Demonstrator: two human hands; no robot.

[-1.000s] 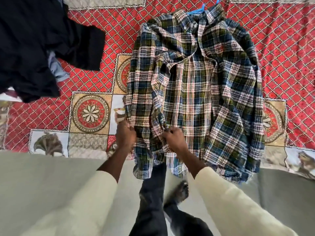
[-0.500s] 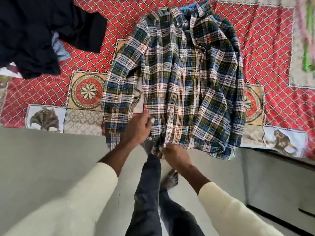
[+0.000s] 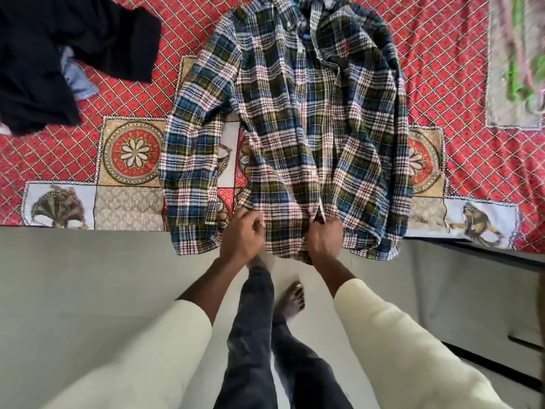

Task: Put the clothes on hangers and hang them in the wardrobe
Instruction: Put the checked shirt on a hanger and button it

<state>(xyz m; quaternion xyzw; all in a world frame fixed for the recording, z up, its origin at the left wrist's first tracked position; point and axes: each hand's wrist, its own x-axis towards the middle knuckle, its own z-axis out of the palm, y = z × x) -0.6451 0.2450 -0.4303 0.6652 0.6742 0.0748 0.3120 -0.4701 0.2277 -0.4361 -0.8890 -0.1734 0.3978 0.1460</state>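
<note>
Shirt (image 3: 295,137) update: the plaid shirt now lies spread flat on the bed (image 3: 472,84), collar at the far edge, hem hanging just over the near edge. A second ago it was bunched, left sleeve folded across the front; that sleeve (image 3: 191,172) has since swung out to the left and the body reads smooth. Blue hanger (image 3: 305,32) only shows as a sliver inside the neck opening, so seating on the shoulders can't be confirmed.

Left hand (image 3: 240,237) sits at the hem's left side, fingers curled, appears to be pinching fabric. Right hand (image 3: 324,240) has fingers clenched on the hem near the front placket. Both have moved apart along the hem compared with before.

Judgement: hanger step looks mostly done; shirt is being straightened or buttoned before the lift to the wardrobe, which isn't in view.

Dark clothes pile (image 3: 59,54) waits at far left, untouched.
</note>
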